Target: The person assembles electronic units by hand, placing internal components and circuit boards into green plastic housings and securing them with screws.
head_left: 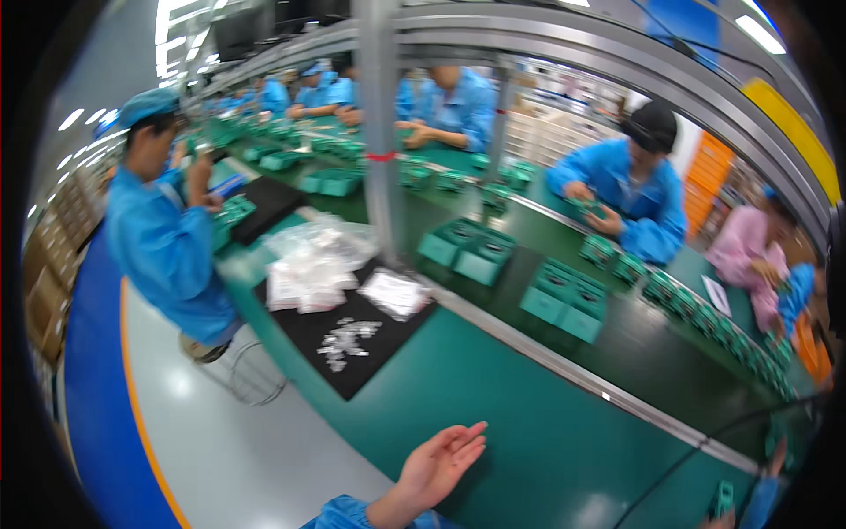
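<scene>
My left hand [441, 462] hovers over the near edge of the green table [511, 397], its fingers stretched out and nothing in them. My blue sleeve shows at the lower edge. Beyond the hand, small silvery-white parts [347, 342] lie scattered on a black mat [352, 377]. Clear plastic bags with pale contents [310, 273] are heaped behind them, and a flat white bag [395, 294] lies alongside. My right hand is not in view. At the lower right corner, a hand [723, 522] beside a small green part [725, 496] and a blue-sleeved arm [763, 501] appear to be a co-worker's.
A metal rail [538, 354] separates the table from a dark green conveyor [656, 348] bearing paired green boxes [564, 300] and a row of green assemblies [696, 309]. A metal post [381, 132] rises ahead. Co-workers stand left [167, 229] and sit opposite [630, 185]. A black cable [705, 441] crosses the right side.
</scene>
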A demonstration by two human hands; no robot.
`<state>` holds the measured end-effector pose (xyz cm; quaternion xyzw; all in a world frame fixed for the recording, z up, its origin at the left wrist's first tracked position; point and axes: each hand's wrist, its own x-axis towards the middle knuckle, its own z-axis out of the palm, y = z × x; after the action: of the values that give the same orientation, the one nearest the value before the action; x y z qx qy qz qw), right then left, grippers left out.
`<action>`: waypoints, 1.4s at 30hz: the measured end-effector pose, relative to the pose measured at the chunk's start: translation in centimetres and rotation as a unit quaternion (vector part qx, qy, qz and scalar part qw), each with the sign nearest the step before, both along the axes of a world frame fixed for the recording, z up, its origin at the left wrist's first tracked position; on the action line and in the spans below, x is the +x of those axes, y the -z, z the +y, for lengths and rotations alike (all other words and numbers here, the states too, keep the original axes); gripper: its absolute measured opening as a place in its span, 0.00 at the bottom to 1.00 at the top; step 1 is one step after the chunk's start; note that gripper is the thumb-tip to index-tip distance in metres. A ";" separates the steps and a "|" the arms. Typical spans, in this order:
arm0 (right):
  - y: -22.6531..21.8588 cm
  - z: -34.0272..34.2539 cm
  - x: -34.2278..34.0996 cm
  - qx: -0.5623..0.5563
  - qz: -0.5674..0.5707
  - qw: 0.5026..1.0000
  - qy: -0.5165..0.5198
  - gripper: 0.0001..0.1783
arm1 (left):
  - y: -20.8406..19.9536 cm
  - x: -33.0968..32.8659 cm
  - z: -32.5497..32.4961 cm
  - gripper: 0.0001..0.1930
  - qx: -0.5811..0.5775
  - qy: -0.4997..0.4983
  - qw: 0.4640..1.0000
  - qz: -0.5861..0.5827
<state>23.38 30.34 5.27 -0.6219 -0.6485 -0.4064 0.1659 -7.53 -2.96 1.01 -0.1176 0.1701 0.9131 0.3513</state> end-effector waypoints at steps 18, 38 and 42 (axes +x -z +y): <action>1.1 -13.7 -23.5 -0.332 0.143 0.431 -0.827 0.08 | -3.5 2.7 5.8 0.15 -0.052 0.084 0.982 0.162; 5.6 -3.7 -12.5 -0.436 0.630 0.398 -0.504 0.04 | -1.2 -11.7 22.7 0.09 -0.508 -0.033 0.332 0.794; 5.1 -3.6 -10.8 -0.407 0.639 0.527 -0.385 0.07 | -3.7 -7.6 14.2 0.09 -0.409 0.006 0.283 0.868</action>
<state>12.63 26.77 0.18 -0.4051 -0.6411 0.5106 0.4051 -15.18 11.20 4.68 0.6162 0.7270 0.2888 -0.0910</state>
